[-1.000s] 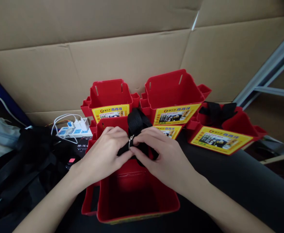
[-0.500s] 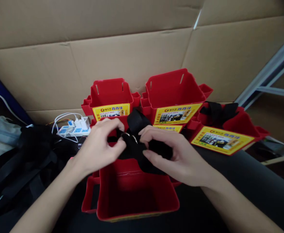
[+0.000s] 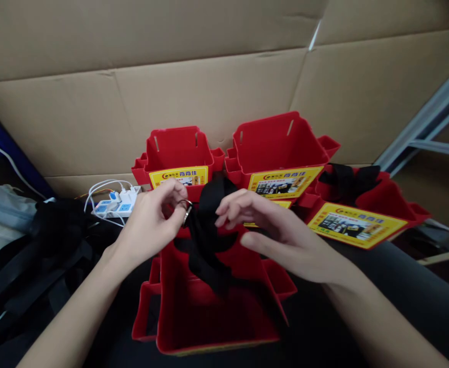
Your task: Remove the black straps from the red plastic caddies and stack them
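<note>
My left hand (image 3: pixel 155 220) pinches a metal ring buckle (image 3: pixel 187 212) between thumb and fingers. A black webbing strap (image 3: pixel 209 240) hangs beside the buckle, over the back wall of the nearest red plastic box (image 3: pixel 216 345), and its loose part dangles into the box. Right of the strap, my right hand (image 3: pixel 274 232) is open, its thumb and fingers apart with nothing seen between them. Whether the right fingertips touch the strap's upper loop, I cannot tell.
Behind stand more red boxes (image 3: pixel 178 144) with yellow labels; the right one (image 3: pixel 393 202) has black straps inside. At left are a power strip (image 3: pixel 126 204) with white cables and a heap of black straps (image 3: pixel 48 255). Cardboard (image 3: pixel 209 97) closes off the back, with a metal frame (image 3: pixel 423 117) at right.
My right hand has let go of the black strap, which now drops into the near box. My left hand has drawn the buckle slightly left, turning it more upright.
</note>
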`<state>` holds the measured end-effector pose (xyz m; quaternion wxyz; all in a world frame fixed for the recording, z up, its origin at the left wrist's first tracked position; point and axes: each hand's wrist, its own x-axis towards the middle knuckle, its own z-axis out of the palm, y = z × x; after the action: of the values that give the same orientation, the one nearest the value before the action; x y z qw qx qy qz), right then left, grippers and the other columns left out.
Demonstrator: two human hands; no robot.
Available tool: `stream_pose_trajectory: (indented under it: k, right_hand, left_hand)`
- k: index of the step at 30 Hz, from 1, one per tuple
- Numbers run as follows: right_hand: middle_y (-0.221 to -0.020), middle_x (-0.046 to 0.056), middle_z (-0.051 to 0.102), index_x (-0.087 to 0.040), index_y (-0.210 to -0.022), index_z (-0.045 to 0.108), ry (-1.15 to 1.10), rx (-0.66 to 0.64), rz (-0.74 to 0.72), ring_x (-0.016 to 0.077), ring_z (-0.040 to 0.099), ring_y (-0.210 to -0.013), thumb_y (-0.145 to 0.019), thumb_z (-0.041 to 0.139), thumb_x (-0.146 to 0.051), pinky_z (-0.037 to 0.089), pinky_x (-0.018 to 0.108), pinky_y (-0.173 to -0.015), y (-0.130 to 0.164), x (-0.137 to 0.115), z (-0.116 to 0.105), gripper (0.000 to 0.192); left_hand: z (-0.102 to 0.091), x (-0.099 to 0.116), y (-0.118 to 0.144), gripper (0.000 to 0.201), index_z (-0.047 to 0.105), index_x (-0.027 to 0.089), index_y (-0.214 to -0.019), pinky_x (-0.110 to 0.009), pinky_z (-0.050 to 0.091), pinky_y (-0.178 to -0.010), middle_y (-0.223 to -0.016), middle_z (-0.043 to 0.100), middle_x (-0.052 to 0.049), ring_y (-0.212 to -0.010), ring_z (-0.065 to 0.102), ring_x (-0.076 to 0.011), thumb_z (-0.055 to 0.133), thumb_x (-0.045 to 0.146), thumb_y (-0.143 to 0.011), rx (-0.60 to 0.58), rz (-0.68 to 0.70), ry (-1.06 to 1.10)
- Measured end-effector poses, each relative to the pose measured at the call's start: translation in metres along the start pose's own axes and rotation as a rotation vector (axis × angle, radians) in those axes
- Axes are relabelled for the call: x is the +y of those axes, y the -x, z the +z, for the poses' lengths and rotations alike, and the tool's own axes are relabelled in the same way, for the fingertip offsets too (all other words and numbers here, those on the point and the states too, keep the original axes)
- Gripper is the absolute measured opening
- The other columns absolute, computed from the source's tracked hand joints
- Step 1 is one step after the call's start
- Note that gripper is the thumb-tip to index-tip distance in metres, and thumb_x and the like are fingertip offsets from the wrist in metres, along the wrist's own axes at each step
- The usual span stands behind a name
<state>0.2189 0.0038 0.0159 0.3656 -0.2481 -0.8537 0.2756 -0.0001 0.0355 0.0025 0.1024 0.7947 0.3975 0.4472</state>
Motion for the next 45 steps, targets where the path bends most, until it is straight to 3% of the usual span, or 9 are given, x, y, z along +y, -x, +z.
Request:
stream_pose_trajectory:
  k: [4, 8, 12, 21, 25, 27, 32, 40, 45]
  right_hand:
    - [-0.099, 0.003, 0.057, -0.020, -0.111, 0.043, 0.089, 0.026, 0.137, 0.0122, 0.058, -0.087, -0.082, 0.058, -0.028, 0.050, 0.026, -0.077, -0.003, 0.001, 0.021, 0.034]
    - [-0.097, -0.001, 0.060, -0.022, -0.108, 0.044, 0.067, 0.038, 0.147, 0.0100, 0.060, -0.088, -0.085, 0.051, -0.017, 0.049, 0.024, -0.081, -0.002, 0.004, 0.025, 0.025]
    - [-0.087, -0.002, 0.063, -0.022, -0.106, 0.045, 0.033, 0.059, 0.222, 0.0114, 0.062, -0.081, -0.087, 0.049, -0.025, 0.049, 0.023, -0.072, -0.002, 0.001, 0.018, 0.019]
    - [-0.084, 0.001, 0.065, -0.020, -0.095, 0.061, -0.125, 0.174, 0.331, 0.0113, 0.060, -0.071, -0.090, 0.041, -0.039, 0.044, 0.019, -0.055, -0.004, 0.002, 0.000, 0.028]
    - [-0.063, -0.002, 0.058, -0.019, -0.089, 0.061, -0.182, 0.156, 0.382, 0.0085, 0.052, -0.051, -0.087, 0.047, -0.036, 0.037, 0.018, -0.042, -0.002, 0.000, -0.012, 0.022]
    - [-0.068, -0.002, 0.059, -0.020, -0.092, 0.060, -0.140, 0.136, 0.338, 0.0085, 0.055, -0.056, -0.087, 0.049, -0.035, 0.040, 0.017, -0.045, -0.002, -0.002, -0.011, 0.020]
    - [-0.099, 0.003, 0.064, -0.019, -0.104, 0.055, -0.156, 0.023, 0.252, 0.0128, 0.061, -0.092, -0.085, 0.052, -0.025, 0.049, 0.024, -0.080, -0.001, -0.005, 0.004, 0.020]
    - [-0.066, -0.002, 0.063, -0.019, -0.099, 0.064, -0.055, 0.043, 0.330, 0.0089, 0.055, -0.055, -0.078, 0.059, -0.023, 0.043, 0.019, -0.047, 0.000, -0.003, -0.001, 0.021]
    - [-0.077, -0.001, 0.067, -0.021, -0.098, 0.066, -0.025, 0.128, 0.299, 0.0115, 0.061, -0.067, -0.084, 0.053, -0.031, 0.047, 0.020, -0.057, -0.001, -0.004, -0.002, 0.021]
  left_hand:
    - [0.007, 0.018, 0.007, 0.012, 0.052, 0.018, -0.084, -0.017, 0.043, -0.058, -0.070, 0.059, 0.004, -0.062, 0.055, -0.0075, 0.049, 0.010, -0.077, -0.052, 0.089, -0.043]
    - [0.004, 0.024, 0.009, 0.010, 0.056, 0.018, -0.084, -0.017, 0.044, -0.059, -0.070, 0.060, 0.004, -0.062, 0.055, -0.0074, 0.049, 0.012, -0.081, -0.136, 0.136, -0.034]
    - [-0.001, 0.018, 0.005, 0.009, 0.059, 0.019, -0.086, -0.019, 0.044, -0.056, -0.065, 0.059, 0.003, -0.060, 0.056, -0.0097, 0.050, 0.021, -0.082, -0.136, 0.050, 0.041]
    - [-0.006, 0.001, 0.000, 0.008, 0.055, 0.018, -0.086, -0.023, 0.047, -0.066, -0.080, 0.063, -0.001, -0.071, 0.059, -0.0125, 0.048, 0.018, -0.082, 0.086, 0.037, -0.127]
    - [-0.014, -0.006, -0.002, 0.007, 0.054, 0.018, -0.086, -0.020, 0.044, -0.056, -0.074, 0.060, -0.001, -0.064, 0.057, -0.0112, 0.050, 0.020, -0.081, 0.154, -0.009, -0.069]
    - [-0.013, -0.003, -0.001, 0.006, 0.054, 0.018, -0.086, -0.020, 0.044, -0.056, -0.075, 0.060, -0.001, -0.065, 0.057, -0.0110, 0.050, 0.020, -0.081, 0.117, -0.011, -0.021]
    - [0.000, 0.013, 0.006, 0.007, 0.053, 0.017, -0.087, -0.021, 0.044, -0.058, -0.072, 0.058, 0.001, -0.063, 0.055, -0.0101, 0.048, 0.017, -0.082, 0.009, 0.038, 0.013]
    - [0.000, 0.012, 0.003, 0.009, 0.055, 0.018, -0.087, -0.022, 0.044, -0.061, -0.070, 0.060, 0.002, -0.063, 0.056, -0.0107, 0.047, 0.017, -0.083, -0.046, 0.090, -0.059]
    - [0.001, 0.001, 0.001, 0.008, 0.051, 0.018, -0.088, -0.022, 0.044, -0.063, -0.080, 0.060, 0.000, -0.070, 0.057, -0.0116, 0.045, 0.017, -0.084, 0.017, 0.082, -0.096]
